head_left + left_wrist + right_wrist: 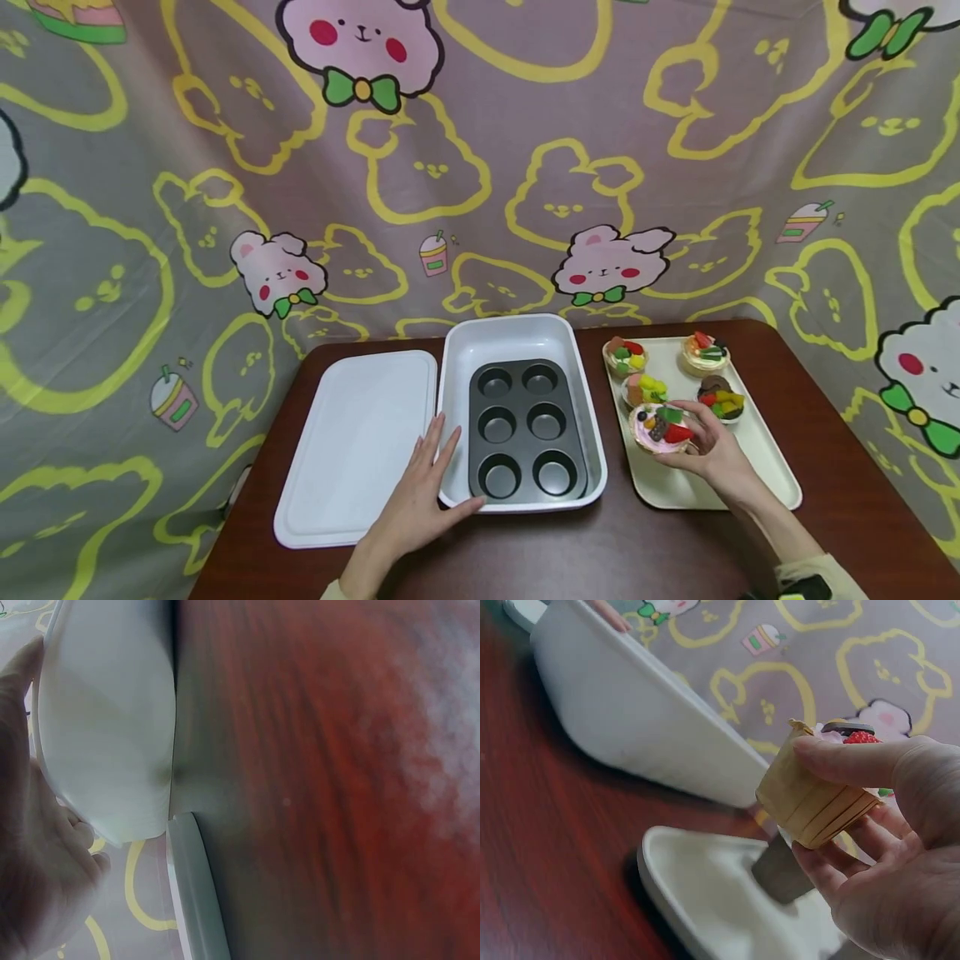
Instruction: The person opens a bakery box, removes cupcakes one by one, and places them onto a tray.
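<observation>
A cupcake point(654, 430) with pink cream, a strawberry and dark pieces on top is held by my right hand point(712, 450), above the cream tray. In the right wrist view, thumb and fingers grip the pale wrapper of the cupcake point(810, 796) from its sides. My left hand point(422, 492) has its fingers spread at the near left corner of the white deep pan point(447, 467), touching its rim. Inside that pan lies a dark muffin tin point(517, 457) whose cups hold nothing. In the left wrist view, part of my left hand point(45, 855) shows beside the pan's white wall.
Several other topped cupcakes stand on the cream tray point(757, 483), among them one with a strawberry point(705, 354) at the far right. A flat white lid point(360, 442) lies left of the pan. A patterned cloth point(510, 167) hangs behind the brown table point(585, 558).
</observation>
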The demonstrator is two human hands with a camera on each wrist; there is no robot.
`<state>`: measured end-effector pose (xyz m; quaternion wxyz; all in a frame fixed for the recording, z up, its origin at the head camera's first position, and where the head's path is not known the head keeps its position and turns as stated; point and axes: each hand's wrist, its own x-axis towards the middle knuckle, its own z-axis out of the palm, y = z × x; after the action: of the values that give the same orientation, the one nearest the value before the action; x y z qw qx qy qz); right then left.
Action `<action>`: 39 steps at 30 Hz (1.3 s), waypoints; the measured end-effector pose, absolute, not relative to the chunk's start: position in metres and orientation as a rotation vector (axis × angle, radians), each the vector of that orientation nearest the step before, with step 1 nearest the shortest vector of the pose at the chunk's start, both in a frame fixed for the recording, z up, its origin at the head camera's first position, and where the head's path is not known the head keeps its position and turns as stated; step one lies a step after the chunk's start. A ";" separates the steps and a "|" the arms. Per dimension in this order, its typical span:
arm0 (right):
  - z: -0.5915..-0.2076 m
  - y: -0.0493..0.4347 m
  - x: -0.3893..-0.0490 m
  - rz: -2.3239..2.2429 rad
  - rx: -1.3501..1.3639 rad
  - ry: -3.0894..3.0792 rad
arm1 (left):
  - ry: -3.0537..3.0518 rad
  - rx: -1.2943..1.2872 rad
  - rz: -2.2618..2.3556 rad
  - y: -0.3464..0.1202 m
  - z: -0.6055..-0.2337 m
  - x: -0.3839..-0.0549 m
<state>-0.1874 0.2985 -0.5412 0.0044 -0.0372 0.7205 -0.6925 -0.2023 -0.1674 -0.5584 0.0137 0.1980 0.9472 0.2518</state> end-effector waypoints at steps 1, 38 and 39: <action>-0.543 0.302 -0.185 -2.179 -0.096 2.253 | 2.947 0.619 0.787 -0.167 -0.558 -0.202; -0.577 0.374 -0.155 -1.851 0.267 2.639 | 2.903 0.619 0.798 -0.167 -0.552 -0.202; -0.577 0.374 -0.155 -1.812 0.254 2.690 | 2.905 0.620 0.796 -0.167 -0.553 -0.202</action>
<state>-0.1545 0.3741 -0.5770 -0.0557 0.0780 0.8255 -0.5562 -0.2023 -0.1673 -0.5526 0.0333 0.2017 0.9441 0.2588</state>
